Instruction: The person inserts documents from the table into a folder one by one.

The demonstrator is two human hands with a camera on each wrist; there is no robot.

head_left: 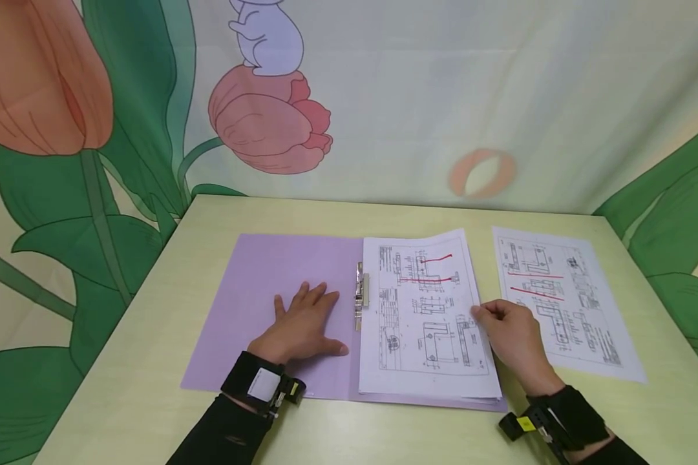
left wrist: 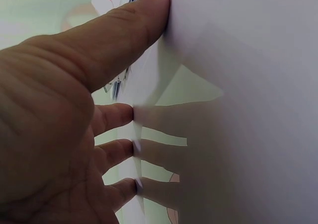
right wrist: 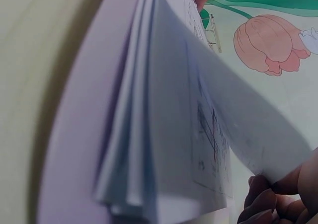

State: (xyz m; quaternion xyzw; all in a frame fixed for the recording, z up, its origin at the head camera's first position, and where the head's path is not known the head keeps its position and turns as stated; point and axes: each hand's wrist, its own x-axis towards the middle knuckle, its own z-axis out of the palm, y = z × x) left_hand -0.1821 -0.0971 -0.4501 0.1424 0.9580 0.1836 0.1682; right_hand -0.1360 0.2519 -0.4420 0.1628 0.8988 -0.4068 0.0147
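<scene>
A purple folder (head_left: pixel 232 303) lies spread on the table, a metal clip (head_left: pixel 359 296) at its fold. On its right half rests a stack of paper sheets (head_left: pixel 407 381) printed with technical drawings and red strokes. My left hand (head_left: pixel 296 329) lies flat on the folder's left cover, fingers spread. With thumb and fingers, my right hand (head_left: pixel 512 332) pinches the right edge of the top sheet (right wrist: pixel 268 119), which bends up from the sheets below in the right wrist view. In the left wrist view, the left thumb (left wrist: pixel 114 40) and fingertips touch the glossy cover (left wrist: pixel 258 110).
A loose sheet (head_left: pixel 605 323) with drawings and red lines lies on the table to the right of the folder. Behind the pale wooden table (head_left: pixel 337 216) hangs a curtain (head_left: pixel 384 97) with printed tulips.
</scene>
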